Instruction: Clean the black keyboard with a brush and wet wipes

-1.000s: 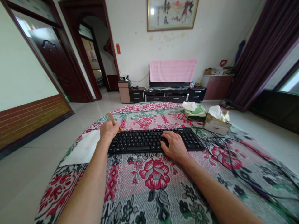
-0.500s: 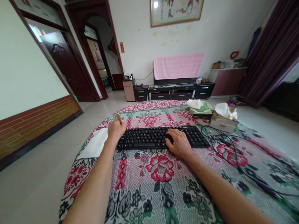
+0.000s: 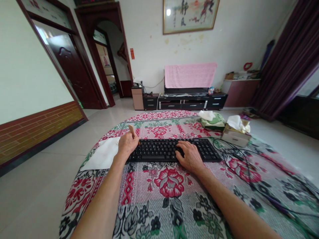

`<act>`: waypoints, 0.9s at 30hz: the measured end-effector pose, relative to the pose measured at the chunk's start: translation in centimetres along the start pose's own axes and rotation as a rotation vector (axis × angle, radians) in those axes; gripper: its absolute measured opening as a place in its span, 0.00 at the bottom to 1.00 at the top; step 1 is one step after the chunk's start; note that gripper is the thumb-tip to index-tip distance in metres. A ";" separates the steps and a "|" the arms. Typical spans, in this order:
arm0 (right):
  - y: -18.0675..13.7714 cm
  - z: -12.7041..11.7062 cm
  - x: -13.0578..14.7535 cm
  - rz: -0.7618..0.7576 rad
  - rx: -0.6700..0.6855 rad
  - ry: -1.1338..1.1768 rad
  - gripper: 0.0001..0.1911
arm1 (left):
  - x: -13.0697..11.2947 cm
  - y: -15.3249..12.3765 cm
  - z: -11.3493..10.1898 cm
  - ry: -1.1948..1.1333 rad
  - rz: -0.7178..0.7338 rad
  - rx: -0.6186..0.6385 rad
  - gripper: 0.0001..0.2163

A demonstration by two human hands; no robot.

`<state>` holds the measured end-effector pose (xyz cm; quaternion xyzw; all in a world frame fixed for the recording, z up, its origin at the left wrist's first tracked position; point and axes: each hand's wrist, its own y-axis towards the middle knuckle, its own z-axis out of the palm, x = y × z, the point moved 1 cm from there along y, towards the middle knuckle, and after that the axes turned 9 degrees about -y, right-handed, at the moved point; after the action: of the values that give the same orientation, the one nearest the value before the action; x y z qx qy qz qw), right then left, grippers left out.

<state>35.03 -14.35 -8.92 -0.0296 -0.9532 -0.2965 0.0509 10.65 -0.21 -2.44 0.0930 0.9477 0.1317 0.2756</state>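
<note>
A black keyboard [image 3: 159,152] lies flat across the cloth-covered table. At its left end, my left hand [image 3: 127,143] is closed around a wooden-handled brush [image 3: 131,130]. The pale handle sticks up above the fist, and a small orange-brown tip shows below it near the keys; most of the brush is hidden by my fingers. My right hand [image 3: 189,155] rests on the right half of the keyboard, fingers lying over the keys and thumb apart. White paper or tissue [image 3: 101,155] lies beside the keyboard, partly behind my left wrist.
Black cables [image 3: 245,162] tangle to the right of the keyboard. A green tissue pack [image 3: 213,122] and a tissue box [image 3: 235,136] stand at the far right. A floral tablecloth [image 3: 169,182] covers the rounded table. Beyond stands a low black TV cabinet [image 3: 185,104].
My left hand has shifted a little to the right with the brush, over the keyboard's left end. My right hand stays on the keys. The view has tilted slightly upward.
</note>
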 end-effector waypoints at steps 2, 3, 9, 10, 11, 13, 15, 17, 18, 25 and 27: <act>0.0 0.0 0.0 -0.004 -0.002 0.000 0.13 | -0.4 0.0 0.1 -0.019 0.022 0.006 0.15; 0.0 0.0 0.0 -0.006 -0.002 0.000 0.13 | -0.5 -0.1 0.2 -0.031 0.041 0.022 0.15; 0.0 -0.1 0.0 -0.010 0.006 0.000 0.13 | 0.6 0.0 0.4 -0.005 0.013 0.039 0.14; 0.0 -0.1 0.0 -0.011 0.007 0.000 0.13 | 1.0 0.1 0.0 0.017 -0.013 0.024 0.14; 0.0 -0.1 0.0 -0.012 0.007 0.001 0.13 | 1.4 0.3 -0.4 0.039 -0.041 0.005 0.14; 0.1 -0.1 0.0 -0.011 0.004 0.000 0.13 | 1.8 0.5 -1.1 0.066 -0.086 -0.030 0.15; 0.1 -0.1 -0.1 -0.012 0.002 -0.003 0.13 | 1.7 0.5 -1.3 0.053 -0.093 -0.032 0.15; 0.1 0.0 -0.2 -0.016 0.000 -0.003 0.13 | 1.3 0.4 -1.1 0.025 -0.070 0.001 0.15; 0.1 0.0 -0.2 -0.018 -0.002 -0.003 0.13 | 1.0 0.3 -0.8 0.015 -0.054 0.021 0.14; 0.1 0.2 -0.3 -0.026 -0.008 -0.005 0.13 | 0.7 -0.4 -0.8 0.095 -0.069 0.023 0.14; 0.1 0.2 -0.3 -0.026 -0.012 -0.005 0.13 | 0.3 -0.5 -1.1 0.121 -0.059 -0.007 0.14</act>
<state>35.33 -14.13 -9.07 -0.0180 -0.9519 -0.3027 0.0444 9.73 -0.86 -1.83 0.0560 0.9645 0.1323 0.2216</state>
